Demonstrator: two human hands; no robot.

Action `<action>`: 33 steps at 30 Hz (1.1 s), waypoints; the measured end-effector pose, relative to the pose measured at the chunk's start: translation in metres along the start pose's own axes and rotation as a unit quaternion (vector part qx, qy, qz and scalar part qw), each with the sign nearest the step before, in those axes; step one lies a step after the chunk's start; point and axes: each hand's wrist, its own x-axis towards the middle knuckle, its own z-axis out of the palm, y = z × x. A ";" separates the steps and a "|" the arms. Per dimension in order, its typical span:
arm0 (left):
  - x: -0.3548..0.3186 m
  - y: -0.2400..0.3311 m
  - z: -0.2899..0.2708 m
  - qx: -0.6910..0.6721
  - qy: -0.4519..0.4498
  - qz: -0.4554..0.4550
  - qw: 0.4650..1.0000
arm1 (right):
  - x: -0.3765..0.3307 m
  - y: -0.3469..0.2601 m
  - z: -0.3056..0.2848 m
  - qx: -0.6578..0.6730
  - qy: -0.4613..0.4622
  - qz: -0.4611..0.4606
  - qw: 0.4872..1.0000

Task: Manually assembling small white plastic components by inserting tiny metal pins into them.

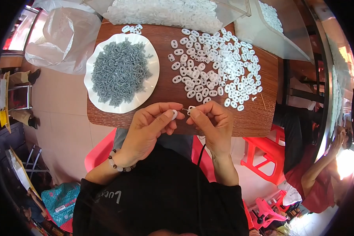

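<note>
extending crosswise, a small spring [185, 109] is flanked: just left of it, a white piece [175, 115] is pinched by the left hand [151, 122]; just right, a two-holed piece [191, 108] by the right hand [215, 122].

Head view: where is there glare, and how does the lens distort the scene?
In the head view, a bright patch burns out at the right; light washes out some white oval pieces; the near edge of the tabletop bows, and the corners go black.
</note>
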 end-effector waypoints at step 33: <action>0.005 -0.011 -0.008 0.013 0.011 0.034 0.999 | -0.001 0.002 0.005 0.005 -0.031 0.018 0.999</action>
